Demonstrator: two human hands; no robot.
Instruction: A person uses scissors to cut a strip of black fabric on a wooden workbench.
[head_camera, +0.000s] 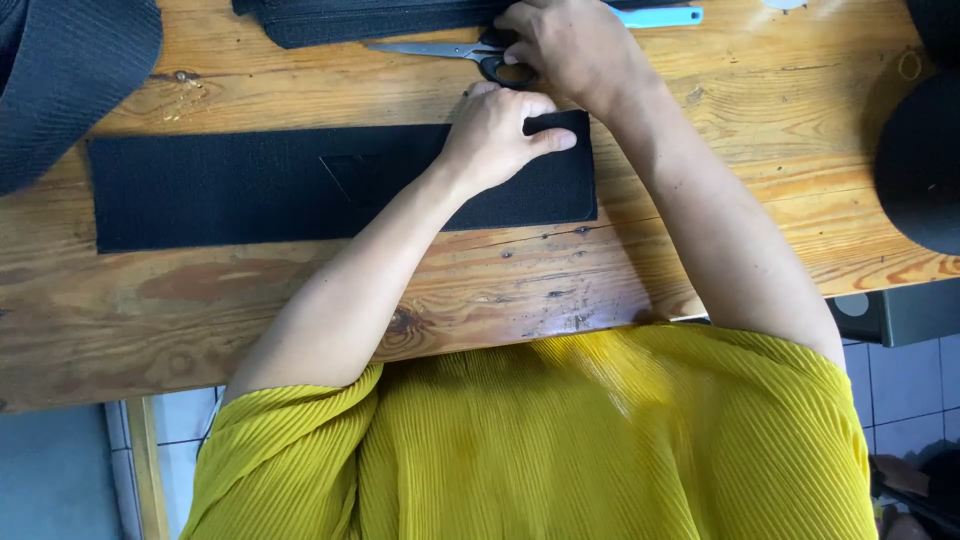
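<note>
A long black fabric strip (240, 185) with a stitched triangle in its middle lies flat across the wooden table (300, 290). My left hand (497, 135) presses down on the strip's right part, fingers together, thumb stretched right. My right hand (572, 45) rests farther back on the black handles of a pair of scissors (440, 49), whose blades point left on the table. Whether the fingers are through the handles is hidden.
A stack of black fabric (370, 18) lies at the table's far edge, a light blue tool (660, 16) beside it. Dark ribbed fabric (60, 80) covers the far left corner. A black rounded object (920, 160) sits at the right edge.
</note>
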